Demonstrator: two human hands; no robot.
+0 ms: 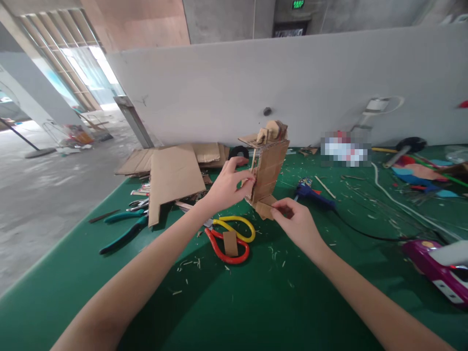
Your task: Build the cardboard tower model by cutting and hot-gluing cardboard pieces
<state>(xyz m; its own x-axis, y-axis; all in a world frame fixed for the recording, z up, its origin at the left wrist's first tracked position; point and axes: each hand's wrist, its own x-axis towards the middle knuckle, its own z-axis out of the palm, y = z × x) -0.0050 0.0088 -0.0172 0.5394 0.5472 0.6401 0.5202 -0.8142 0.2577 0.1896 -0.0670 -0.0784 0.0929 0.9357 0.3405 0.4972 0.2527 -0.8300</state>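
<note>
Left hand (229,183): fingertips closed at the left edge of the cardboard model (272,168); overpinching could bend its thin stick (254,158).
Scissors (243,240): below the left hand; a lowered wrist might catch them.
Model: between both hands, near upright, base contact unclear; seems top-heavy, could tip if released.
Right hand (292,214): pinching a base flap (266,208); tugging could tear it.
Glue gun (315,197): near right hand; if hot, could burn.
</note>
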